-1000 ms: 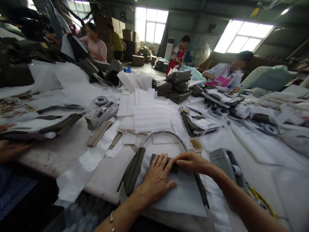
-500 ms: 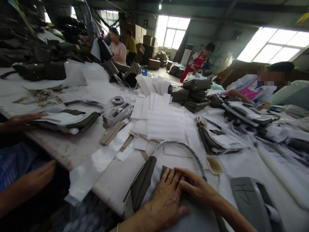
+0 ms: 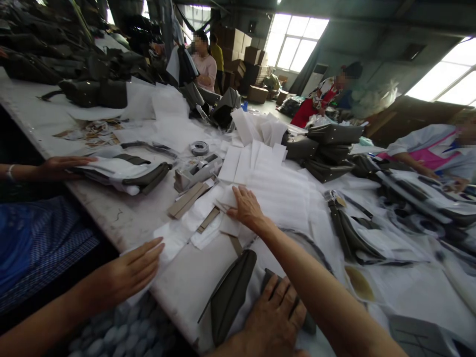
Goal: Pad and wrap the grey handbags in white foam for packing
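My left hand (image 3: 275, 312) lies flat, fingers spread, on a dark grey-green handbag (image 3: 232, 292) at the bottom centre. White wrapping covers part of the bag, and its wrapped handle (image 3: 310, 243) arches behind my right forearm. Stretched across to the middle of the table, my right hand (image 3: 247, 208) has its fingers apart on small white sheets (image 3: 226, 196), beside large white foam sheets (image 3: 278, 186). Whether its fingertips grip a sheet cannot be made out.
At left, a co-worker's hand rests on another wrapped bag (image 3: 126, 168); their other hand (image 3: 141, 267) reaches the table edge. Tape dispenser (image 3: 201, 171) and cardboard strips (image 3: 188, 200) lie mid-table. Wrapped bags (image 3: 357, 230) fill the right. People work beyond.
My right hand has left the bag and moved forward and left to the white sheets. My left hand stays on the bag. The co-worker's near hand has come toward the table edge.
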Tool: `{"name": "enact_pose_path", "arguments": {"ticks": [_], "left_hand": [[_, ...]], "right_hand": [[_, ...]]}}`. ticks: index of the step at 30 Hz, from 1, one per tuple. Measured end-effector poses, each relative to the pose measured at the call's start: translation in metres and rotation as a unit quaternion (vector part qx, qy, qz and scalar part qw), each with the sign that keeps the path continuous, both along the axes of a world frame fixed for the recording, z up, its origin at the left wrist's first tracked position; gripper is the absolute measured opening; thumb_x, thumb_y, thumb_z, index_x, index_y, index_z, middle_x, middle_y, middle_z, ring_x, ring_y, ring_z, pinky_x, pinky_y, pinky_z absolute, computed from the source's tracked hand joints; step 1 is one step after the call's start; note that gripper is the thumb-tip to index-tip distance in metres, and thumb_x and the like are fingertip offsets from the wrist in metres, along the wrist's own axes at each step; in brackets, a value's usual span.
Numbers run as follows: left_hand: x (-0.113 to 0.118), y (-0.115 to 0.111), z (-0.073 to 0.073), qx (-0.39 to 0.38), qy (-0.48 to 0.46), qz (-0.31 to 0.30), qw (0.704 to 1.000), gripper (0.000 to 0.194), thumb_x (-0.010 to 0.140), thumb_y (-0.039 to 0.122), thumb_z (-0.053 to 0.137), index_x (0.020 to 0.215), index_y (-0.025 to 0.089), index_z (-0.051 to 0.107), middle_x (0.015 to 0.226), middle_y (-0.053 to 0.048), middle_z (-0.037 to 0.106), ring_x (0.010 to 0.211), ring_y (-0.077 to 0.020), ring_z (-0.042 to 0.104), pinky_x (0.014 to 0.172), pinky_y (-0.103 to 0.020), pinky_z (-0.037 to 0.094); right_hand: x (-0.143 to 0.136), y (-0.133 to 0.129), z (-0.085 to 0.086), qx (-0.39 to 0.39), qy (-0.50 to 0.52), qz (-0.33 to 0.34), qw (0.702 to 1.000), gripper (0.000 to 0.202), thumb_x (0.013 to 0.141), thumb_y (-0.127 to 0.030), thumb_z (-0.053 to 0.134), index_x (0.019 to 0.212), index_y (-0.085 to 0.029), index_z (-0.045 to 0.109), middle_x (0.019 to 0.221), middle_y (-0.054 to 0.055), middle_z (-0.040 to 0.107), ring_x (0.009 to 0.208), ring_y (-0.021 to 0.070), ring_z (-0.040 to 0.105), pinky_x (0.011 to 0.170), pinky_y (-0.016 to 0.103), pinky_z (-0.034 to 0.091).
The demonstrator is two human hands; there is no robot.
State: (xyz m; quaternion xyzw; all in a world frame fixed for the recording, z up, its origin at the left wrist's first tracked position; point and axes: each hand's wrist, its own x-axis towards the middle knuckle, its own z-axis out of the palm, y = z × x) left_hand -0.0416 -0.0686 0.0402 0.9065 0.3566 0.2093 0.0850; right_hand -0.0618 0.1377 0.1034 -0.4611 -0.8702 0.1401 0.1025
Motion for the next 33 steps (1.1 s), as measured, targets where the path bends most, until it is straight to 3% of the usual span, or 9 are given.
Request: {"name": "enact_pose_path", "arguments": {"ticks": [4, 9, 13, 17, 21, 24, 27, 30, 33], "left_hand": [[0.001, 0.001, -0.005, 0.018, -0.006, 0.004, 1.000, 0.078, 0.094, 0.071, 0.029, 0.146, 0.013, 0.037, 0.151, -0.015, 0.045, 0.141, -0.0308, 0.039, 0.117, -0.046, 0.025], [-0.003, -0.003, 0.003, -0.024, -0.030, -0.003, 0.999, 0.080, 0.095, 0.068, 0.029, 0.148, 0.009, 0.032, 0.155, -0.021, 0.036, 0.144, -0.0331, 0.032, 0.119, -0.048, 0.021], [-0.008, -0.006, 0.016, -0.090, -0.046, -0.011, 0.995, 0.077, 0.096, 0.065, 0.034, 0.151, 0.012, 0.028, 0.159, -0.019, 0.029, 0.149, -0.0317, 0.023, 0.122, -0.049, 0.017], [-0.009, -0.008, 0.024, -0.120, -0.052, -0.006, 0.991, 0.077, 0.096, 0.066, 0.035, 0.151, 0.014, 0.029, 0.159, -0.018, 0.028, 0.150, -0.0303, 0.021, 0.123, -0.050, 0.014], [-0.008, -0.007, 0.023, -0.107, -0.047, 0.002, 0.993, 0.076, 0.094, 0.067, 0.041, 0.150, 0.016, 0.034, 0.158, -0.017, 0.032, 0.148, -0.0294, 0.025, 0.123, -0.050, 0.018], [-0.007, -0.007, 0.023, -0.092, -0.041, 0.010, 0.995, 0.073, 0.092, 0.065, 0.047, 0.147, 0.017, 0.038, 0.157, -0.015, 0.036, 0.147, -0.0284, 0.027, 0.122, -0.050, 0.021], [-0.006, -0.006, 0.021, -0.092, -0.040, 0.022, 0.995, 0.071, 0.090, 0.062, 0.054, 0.144, 0.017, 0.043, 0.154, -0.013, 0.041, 0.145, -0.0281, 0.032, 0.121, -0.049, 0.025], [-0.006, -0.004, 0.014, -0.069, -0.032, 0.024, 0.997, 0.070, 0.091, 0.057, 0.056, 0.145, 0.014, 0.042, 0.153, -0.015, 0.043, 0.144, -0.0301, 0.035, 0.121, -0.050, 0.024], [-0.008, -0.002, 0.005, -0.021, -0.022, -0.003, 1.000, 0.056, 0.098, 0.041, 0.044, 0.146, 0.012, 0.039, 0.154, -0.016, 0.041, 0.146, -0.0290, 0.031, 0.122, -0.051, 0.019]], "right_hand": [[0.007, 0.019, -0.007, -0.014, -0.014, -0.013, 1.000, 0.081, 0.071, -0.041, 0.083, 0.138, -0.010, 0.050, 0.136, 0.022, 0.056, 0.129, 0.0354, 0.050, 0.112, 0.052, 0.034], [0.032, 0.028, 0.015, -0.022, 0.022, -0.004, 1.000, 0.043, 0.093, -0.047, 0.058, 0.126, -0.020, 0.063, 0.122, 0.009, 0.069, 0.111, 0.0229, 0.064, 0.108, 0.042, 0.040], [0.048, 0.027, 0.062, 0.108, 0.110, -0.022, 0.988, 0.032, 0.100, -0.041, 0.046, 0.106, -0.023, 0.071, 0.116, 0.006, 0.072, 0.119, 0.0233, 0.060, 0.119, 0.052, 0.017], [0.073, 0.004, 0.127, 0.257, 0.276, -0.033, 0.926, 0.030, 0.094, -0.048, 0.056, 0.091, -0.023, 0.072, 0.107, 0.005, 0.071, 0.109, 0.0245, 0.060, 0.104, 0.046, 0.040], [0.112, -0.046, 0.165, 0.164, 0.471, -0.047, 0.866, 0.025, 0.090, -0.049, 0.063, 0.094, -0.025, 0.069, 0.084, 0.000, 0.066, 0.079, 0.0177, 0.063, 0.077, 0.035, 0.053], [0.149, -0.095, 0.157, 0.035, 0.539, -0.067, 0.839, 0.023, 0.079, -0.045, 0.076, 0.091, -0.026, 0.067, 0.087, -0.001, 0.068, 0.073, 0.0168, 0.064, 0.070, 0.034, 0.055], [0.187, -0.146, 0.128, -0.117, 0.522, -0.088, 0.840, 0.031, 0.069, -0.049, 0.083, 0.082, -0.026, 0.067, 0.104, 0.004, 0.073, 0.095, 0.0251, 0.068, 0.081, 0.042, 0.057], [0.223, -0.192, 0.094, -0.281, 0.393, -0.099, 0.870, 0.034, 0.069, -0.055, 0.080, 0.074, -0.022, 0.070, 0.109, 0.010, 0.074, 0.103, 0.0317, 0.069, 0.085, 0.046, 0.057], [0.254, -0.221, 0.070, -0.365, 0.216, -0.070, 0.903, 0.022, 0.082, -0.039, 0.067, 0.091, -0.023, 0.079, 0.124, 0.008, 0.070, 0.113, 0.0311, 0.066, 0.096, 0.045, 0.053]]}}
